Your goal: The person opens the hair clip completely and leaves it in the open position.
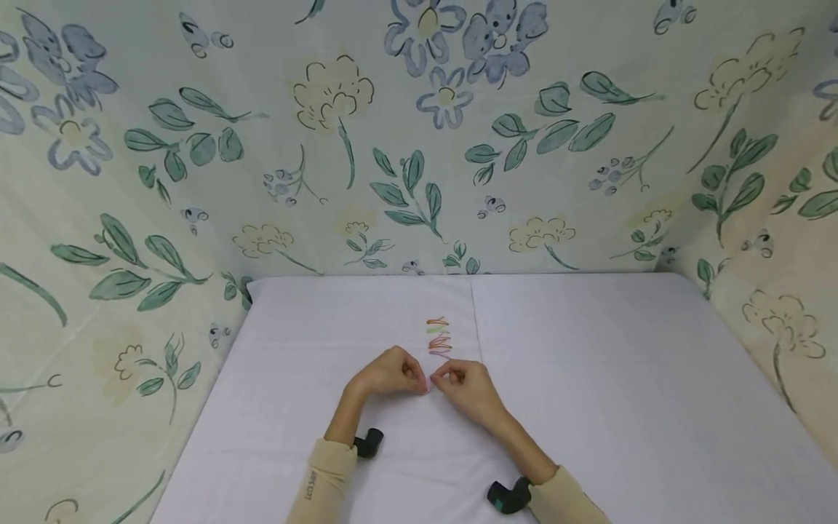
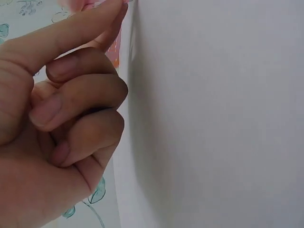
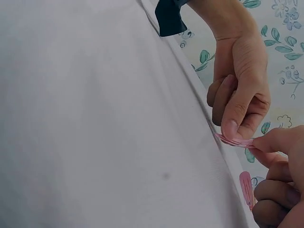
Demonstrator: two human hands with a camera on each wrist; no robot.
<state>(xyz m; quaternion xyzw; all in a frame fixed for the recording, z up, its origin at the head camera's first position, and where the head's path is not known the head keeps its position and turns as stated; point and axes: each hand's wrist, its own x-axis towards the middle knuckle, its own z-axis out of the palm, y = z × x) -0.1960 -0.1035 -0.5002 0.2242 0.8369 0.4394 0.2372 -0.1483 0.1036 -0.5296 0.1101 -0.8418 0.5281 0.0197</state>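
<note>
A pink snap hair clip (image 3: 240, 142) spans the small gap between my two hands. The thumb and index finger of my left hand (image 1: 395, 371) pinch one end of it. At the other end, my right hand (image 1: 473, 391) grips it between thumb and fingertip. The remaining fingers of the left hand (image 2: 78, 102) are folded toward the palm. Just beyond the hands, several slim clips (image 1: 439, 342) in orange, green, red and pink lie in a column on the white cloth. One pink clip (image 3: 246, 187) of that group shows beside the right hand in the right wrist view.
A white cloth (image 1: 589, 378) covers the table, with a crease running back from near the right hand. Floral fabric (image 1: 419, 196) hangs behind and at both sides. Black wrist devices (image 1: 508, 496) sit by the beige sleeves (image 1: 325, 477).
</note>
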